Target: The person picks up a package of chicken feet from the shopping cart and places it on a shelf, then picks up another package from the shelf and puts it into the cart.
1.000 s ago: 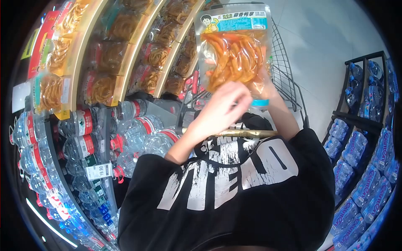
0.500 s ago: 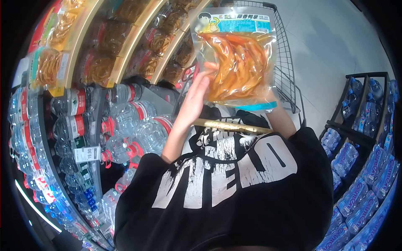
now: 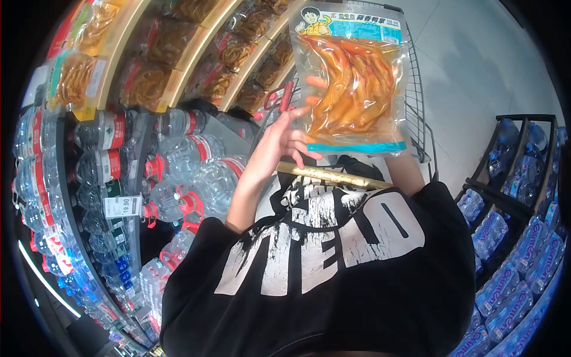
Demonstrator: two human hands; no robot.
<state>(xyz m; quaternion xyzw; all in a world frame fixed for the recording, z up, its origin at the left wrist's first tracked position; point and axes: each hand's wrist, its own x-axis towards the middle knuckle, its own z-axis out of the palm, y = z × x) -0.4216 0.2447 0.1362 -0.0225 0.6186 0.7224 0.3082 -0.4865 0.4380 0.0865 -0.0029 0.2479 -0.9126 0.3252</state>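
Note:
A clear packet of orange-brown food (image 3: 354, 89), with a teal strip along its bottom edge, is held up in front of my chest. My right hand is mostly hidden behind it; a few fingertips show through the clear left side, and my right forearm comes up from below. At the packet's lower left edge is my left hand (image 3: 279, 143), its fingers apart and the fingertips close to or touching the plastic. Below the packet, a gold-coloured bar (image 3: 333, 177) crosses in front of my black shirt.
A wire shopping cart (image 3: 415, 89) stands behind the packet. Shelves of packaged food (image 3: 146, 83) rise at the upper left, above large water bottles (image 3: 205, 152) and a price tag (image 3: 123, 206). Blue-wrapped bottle packs (image 3: 499, 294) fill the racks at the right. Grey floor (image 3: 476, 65) lies beyond.
The packet has shifted a little to the right. My left hand has come lower on its left side, and its fingers are now more spread.

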